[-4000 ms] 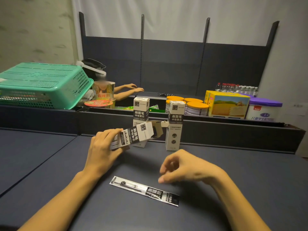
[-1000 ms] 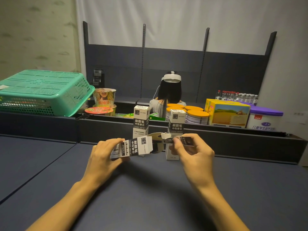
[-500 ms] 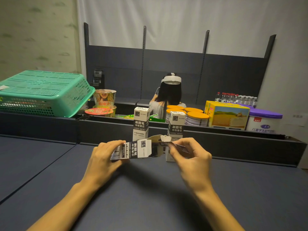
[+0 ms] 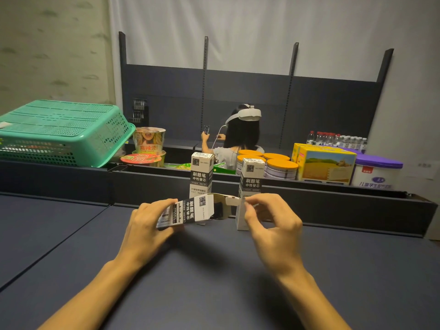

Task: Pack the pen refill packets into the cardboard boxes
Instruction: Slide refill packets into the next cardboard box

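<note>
My left hand grips a white and black cardboard box held sideways above the dark table, its open end pointing right. My right hand is at that open end, thumb and forefinger pinching the box's end flap. No refill packet shows outside the box. Two more boxes of the same kind stand upright behind, one to the left and one partly hidden by my right hand.
A dark raised ledge runs behind the boxes. Beyond it are a green plastic basket, noodle cups, orange-lidded tins, a yellow carton, and a person wearing a headset.
The refill packet my right hand was feeding into the box's open end has gone out of sight inside it. My right fingers now pinch the flap. The left hand stays put.
</note>
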`<action>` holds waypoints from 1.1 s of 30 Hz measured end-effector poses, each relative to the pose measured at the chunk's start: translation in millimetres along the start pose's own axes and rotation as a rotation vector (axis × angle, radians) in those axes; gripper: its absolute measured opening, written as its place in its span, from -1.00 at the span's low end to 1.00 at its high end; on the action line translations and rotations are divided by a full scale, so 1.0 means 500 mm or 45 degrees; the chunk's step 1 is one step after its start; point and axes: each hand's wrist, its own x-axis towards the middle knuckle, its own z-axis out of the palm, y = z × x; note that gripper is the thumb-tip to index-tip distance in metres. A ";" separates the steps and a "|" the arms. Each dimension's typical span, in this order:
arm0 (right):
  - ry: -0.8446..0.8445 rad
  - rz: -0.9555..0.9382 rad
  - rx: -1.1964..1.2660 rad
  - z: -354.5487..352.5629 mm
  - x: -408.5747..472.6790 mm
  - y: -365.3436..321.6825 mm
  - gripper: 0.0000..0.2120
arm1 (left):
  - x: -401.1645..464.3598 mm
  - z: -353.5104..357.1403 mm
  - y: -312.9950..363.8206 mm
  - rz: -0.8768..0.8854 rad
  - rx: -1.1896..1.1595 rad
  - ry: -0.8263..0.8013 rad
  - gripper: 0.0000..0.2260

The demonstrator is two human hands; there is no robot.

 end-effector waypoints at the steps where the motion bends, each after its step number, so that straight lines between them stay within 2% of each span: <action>1: -0.020 -0.023 -0.017 0.001 -0.002 0.003 -0.91 | 0.000 0.001 0.000 0.000 0.005 0.002 -0.42; 9: -0.171 -0.088 -0.068 0.015 -0.016 0.013 -0.92 | -0.001 0.002 -0.004 0.011 0.010 -0.003 -0.43; 18: -0.137 -0.074 -0.059 0.016 -0.016 0.016 -0.95 | 0.001 -0.004 0.007 -0.016 0.000 -0.003 -0.49; 24: -0.124 0.034 -0.085 0.008 -0.005 0.024 -0.88 | 0.003 -0.022 0.026 -0.138 -0.075 0.041 -0.40; 27: -0.195 0.047 -0.248 -0.003 0.011 0.037 -0.89 | 0.008 -0.032 0.038 -0.189 -0.101 0.051 -0.36; 33: -0.541 0.086 -0.740 -0.060 0.019 0.042 -0.70 | 0.027 -0.038 0.055 -0.181 -0.200 -0.024 -0.34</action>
